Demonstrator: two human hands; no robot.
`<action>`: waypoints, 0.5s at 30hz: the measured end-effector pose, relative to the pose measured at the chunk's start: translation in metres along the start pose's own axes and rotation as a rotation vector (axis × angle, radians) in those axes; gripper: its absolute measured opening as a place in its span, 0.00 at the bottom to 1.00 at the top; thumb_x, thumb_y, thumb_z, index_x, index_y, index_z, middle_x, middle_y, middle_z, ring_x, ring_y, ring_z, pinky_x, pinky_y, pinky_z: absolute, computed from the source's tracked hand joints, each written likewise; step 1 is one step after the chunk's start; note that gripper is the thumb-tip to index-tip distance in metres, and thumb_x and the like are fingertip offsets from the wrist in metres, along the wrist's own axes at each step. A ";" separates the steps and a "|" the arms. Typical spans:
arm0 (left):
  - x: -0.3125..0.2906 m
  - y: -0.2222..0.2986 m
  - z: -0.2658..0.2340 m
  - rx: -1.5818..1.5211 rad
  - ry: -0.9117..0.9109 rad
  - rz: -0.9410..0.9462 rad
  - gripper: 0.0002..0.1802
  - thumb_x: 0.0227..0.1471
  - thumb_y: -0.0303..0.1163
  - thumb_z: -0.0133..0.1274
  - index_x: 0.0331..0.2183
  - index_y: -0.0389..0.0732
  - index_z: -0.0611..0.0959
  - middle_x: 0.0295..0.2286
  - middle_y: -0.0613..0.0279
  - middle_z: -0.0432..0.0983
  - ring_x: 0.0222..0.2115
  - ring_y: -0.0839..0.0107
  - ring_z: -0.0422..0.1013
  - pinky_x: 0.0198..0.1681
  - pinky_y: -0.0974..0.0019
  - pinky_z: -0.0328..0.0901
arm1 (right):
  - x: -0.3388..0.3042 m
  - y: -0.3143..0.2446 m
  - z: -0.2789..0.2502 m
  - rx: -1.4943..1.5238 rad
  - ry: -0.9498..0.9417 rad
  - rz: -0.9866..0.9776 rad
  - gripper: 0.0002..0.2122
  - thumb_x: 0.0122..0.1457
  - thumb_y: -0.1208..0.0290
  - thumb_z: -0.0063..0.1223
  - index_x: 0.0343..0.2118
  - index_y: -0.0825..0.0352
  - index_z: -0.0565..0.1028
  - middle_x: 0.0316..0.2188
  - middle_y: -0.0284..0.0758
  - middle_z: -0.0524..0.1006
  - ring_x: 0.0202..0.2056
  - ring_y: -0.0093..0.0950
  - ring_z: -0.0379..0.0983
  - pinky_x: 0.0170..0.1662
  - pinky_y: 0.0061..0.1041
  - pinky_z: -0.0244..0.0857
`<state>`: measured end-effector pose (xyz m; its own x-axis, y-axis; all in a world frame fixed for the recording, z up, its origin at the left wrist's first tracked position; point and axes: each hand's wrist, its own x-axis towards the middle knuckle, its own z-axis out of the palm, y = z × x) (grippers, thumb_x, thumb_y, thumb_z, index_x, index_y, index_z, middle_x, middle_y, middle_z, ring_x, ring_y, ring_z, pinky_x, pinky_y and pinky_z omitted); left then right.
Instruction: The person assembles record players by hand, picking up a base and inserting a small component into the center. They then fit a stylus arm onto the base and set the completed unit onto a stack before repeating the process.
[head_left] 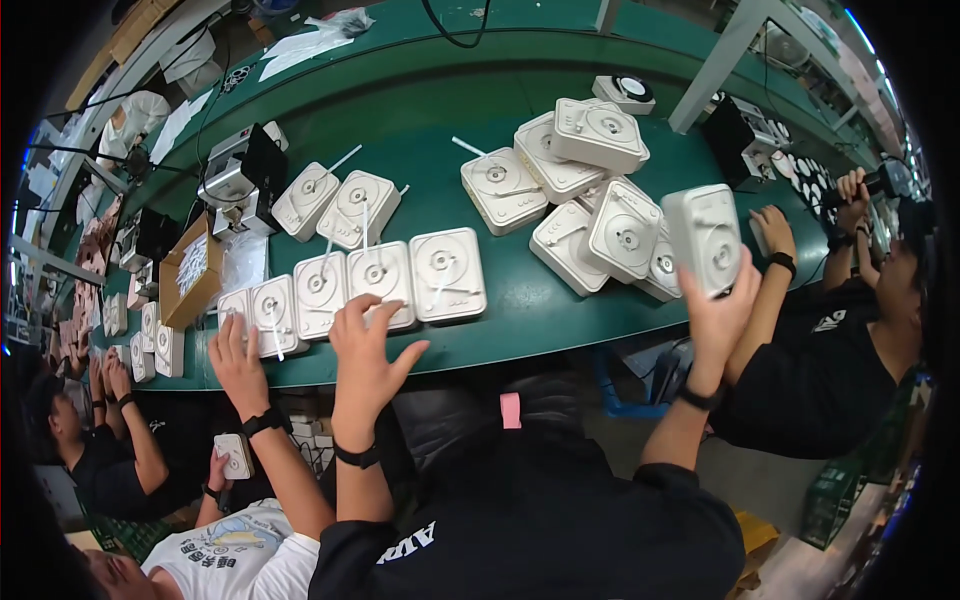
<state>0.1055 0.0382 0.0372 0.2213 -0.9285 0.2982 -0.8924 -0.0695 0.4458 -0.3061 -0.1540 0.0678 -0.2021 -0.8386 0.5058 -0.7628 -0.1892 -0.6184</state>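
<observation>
My right hand (pixel 722 308) grips a white turntable-shaped unit (pixel 712 243) and holds it up, tilted, at the right side of the bench. My left hand (pixel 365 350) has its fingers spread and thumb out. It hovers over or touches the near edge of a similar unit (pixel 380 272) in a row; actual contact is hard to tell. At the row's right end lies another such unit (pixel 446 270) with a white strip across its face. Beside my right hand is a loose pile of these units (pixel 625 232).
A person's hand (pixel 237 362) reaches to the row's left end. Another person's hand (pixel 776 232) rests on the bench at right. An open cardboard box (pixel 193 272) of white strips and a black-and-silver machine (pixel 240 180) stand left on the green bench (pixel 400 140). A metal post (pixel 715 70) rises at the back right.
</observation>
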 end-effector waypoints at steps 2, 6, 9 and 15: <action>0.003 0.005 0.011 0.044 -0.001 0.004 0.31 0.49 0.42 0.75 0.53 0.44 0.85 0.56 0.49 0.71 0.58 0.46 0.66 0.64 0.42 0.58 | 0.013 0.027 0.014 -0.128 0.065 0.059 0.50 0.44 0.49 0.83 0.67 0.74 0.72 0.62 0.52 0.73 0.61 0.51 0.73 0.65 0.40 0.68; 0.015 0.020 0.047 0.063 0.006 0.096 0.39 0.47 0.47 0.76 0.59 0.48 0.83 0.61 0.46 0.67 0.64 0.44 0.63 0.69 0.31 0.51 | 0.027 0.051 0.042 -0.272 0.002 0.164 0.48 0.50 0.43 0.78 0.68 0.74 0.72 0.63 0.56 0.72 0.62 0.55 0.72 0.66 0.44 0.67; 0.019 0.035 0.068 0.026 -0.026 0.116 0.40 0.47 0.48 0.76 0.60 0.49 0.83 0.62 0.46 0.67 0.66 0.44 0.62 0.71 0.28 0.46 | 0.021 0.053 0.050 -0.329 -0.071 0.242 0.47 0.55 0.41 0.74 0.68 0.75 0.71 0.62 0.60 0.72 0.64 0.56 0.71 0.67 0.46 0.66; 0.030 0.050 0.082 -0.048 -0.009 0.159 0.35 0.47 0.46 0.76 0.56 0.47 0.82 0.62 0.46 0.67 0.66 0.45 0.62 0.73 0.26 0.43 | 0.014 0.072 0.049 -0.338 -0.010 0.008 0.40 0.62 0.46 0.71 0.67 0.74 0.72 0.59 0.58 0.74 0.60 0.55 0.73 0.63 0.47 0.69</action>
<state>0.0354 -0.0234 -0.0005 0.0746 -0.9297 0.3608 -0.8960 0.0963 0.4335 -0.3338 -0.2039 0.0007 -0.2043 -0.8449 0.4945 -0.9220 -0.0037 -0.3872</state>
